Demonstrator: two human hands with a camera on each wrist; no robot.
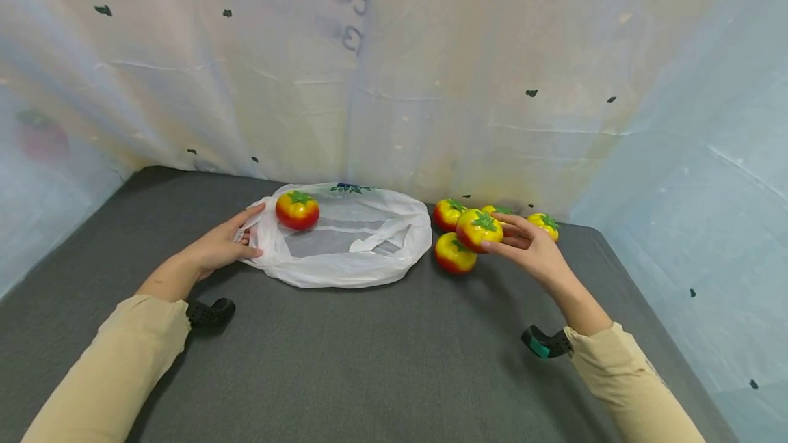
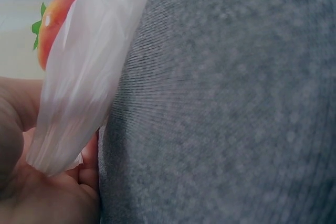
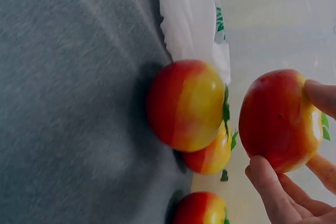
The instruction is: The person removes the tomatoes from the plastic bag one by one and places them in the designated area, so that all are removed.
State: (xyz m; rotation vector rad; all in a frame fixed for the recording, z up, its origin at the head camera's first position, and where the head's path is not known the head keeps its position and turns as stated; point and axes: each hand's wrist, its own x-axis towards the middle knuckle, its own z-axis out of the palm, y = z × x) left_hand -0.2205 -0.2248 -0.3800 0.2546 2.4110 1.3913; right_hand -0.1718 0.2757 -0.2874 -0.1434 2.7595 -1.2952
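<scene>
A white plastic bag [image 1: 345, 273] lies with its mouth spread wide on the dark grey table. My left hand [image 1: 218, 245] grips the gathered left rim of the bag, which runs between thumb and fingers in the left wrist view. Just inside that rim sits a red-and-yellow tomato [image 1: 298, 210] with green leaves on top. To the right of the bag, my right hand [image 1: 532, 248] holds another such tomato [image 3: 281, 121] between thumb and fingertips, raised over the others. Below the held one is a tomato [image 1: 454, 255] on the table, partly overlapped by it in the head view.
More tomatoes stand at the back right, including one [image 1: 448, 213] near the bag and one [image 1: 544, 225] behind my right hand. Pale plastic sheeting [image 1: 418, 87] with dark specks rises behind the table [image 1: 369, 361] and along its sides.
</scene>
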